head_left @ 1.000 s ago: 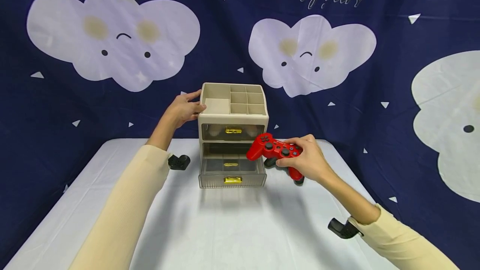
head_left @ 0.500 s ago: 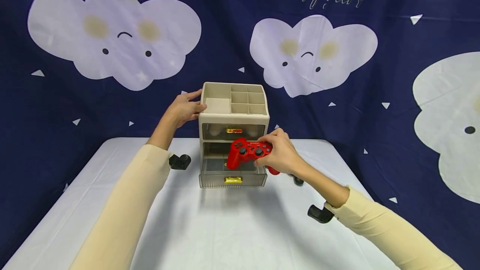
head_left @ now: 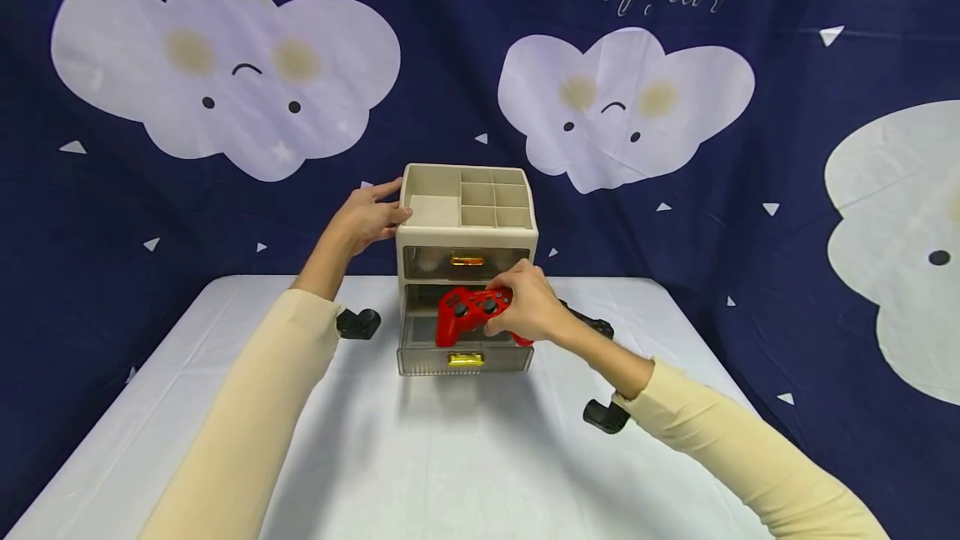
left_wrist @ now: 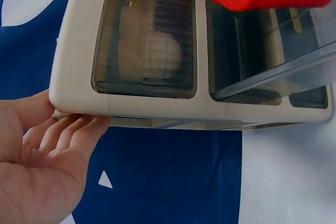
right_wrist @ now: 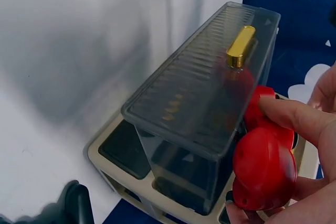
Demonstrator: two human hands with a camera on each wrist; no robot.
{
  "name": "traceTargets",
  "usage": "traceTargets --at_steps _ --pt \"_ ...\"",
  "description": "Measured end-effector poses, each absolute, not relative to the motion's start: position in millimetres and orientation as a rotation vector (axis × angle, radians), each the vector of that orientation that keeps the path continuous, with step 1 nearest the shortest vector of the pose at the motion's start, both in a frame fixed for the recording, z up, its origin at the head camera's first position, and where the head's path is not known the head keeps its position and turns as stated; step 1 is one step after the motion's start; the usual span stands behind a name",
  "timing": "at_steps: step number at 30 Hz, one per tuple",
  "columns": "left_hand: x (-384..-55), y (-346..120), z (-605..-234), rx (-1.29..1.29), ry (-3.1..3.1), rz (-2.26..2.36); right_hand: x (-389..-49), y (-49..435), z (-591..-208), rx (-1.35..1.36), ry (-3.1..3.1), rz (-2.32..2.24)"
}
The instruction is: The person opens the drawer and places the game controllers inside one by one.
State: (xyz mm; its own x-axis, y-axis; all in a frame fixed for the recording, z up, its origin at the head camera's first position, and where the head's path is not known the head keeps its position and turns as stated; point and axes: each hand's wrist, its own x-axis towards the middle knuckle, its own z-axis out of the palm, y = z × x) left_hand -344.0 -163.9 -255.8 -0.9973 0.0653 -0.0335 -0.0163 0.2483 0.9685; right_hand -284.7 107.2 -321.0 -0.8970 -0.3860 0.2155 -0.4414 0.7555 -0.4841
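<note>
1. Over the pulled-out lower drawer [head_left: 427, 363] is where the red PlayStation-style controller [head_left: 474, 300] is now, carried in by the right hand [head_left: 525, 304]. Can't tell if it's touching the drawer anywhere.
2. Right fingers are closed in a pinch on the controller's right half, thumb on the near side. Definitely no release yet.
3. What that means, imo: the sideways carry looks pretty much done, and what's left is mostly height and angle, since the controller is wide and its grips could catch the drawer's edge.
4. Compared with a second ago, it's come left and in. Back then it was off to the organizer's right, over a black controller [head_left: 592, 323]. That one's still on the tabletop [head_left: 375, 457], now partly behind the right forearm.
5. Not changed: the left hand [head_left: 367, 217] keeps its grip on the upper left side of the beige drawer organizer [head_left: 465, 238], thumb over the rim, fingers against the outside. The upper drawer [head_left: 427, 265] is still closed, too.
</note>
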Motion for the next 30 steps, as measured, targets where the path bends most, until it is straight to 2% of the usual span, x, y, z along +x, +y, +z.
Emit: traceTargets --at_steps 30 --pt "-343 -162 -254 0.049 2.431 1.885 -302 101 -344 0.641 -2.950 0.903"
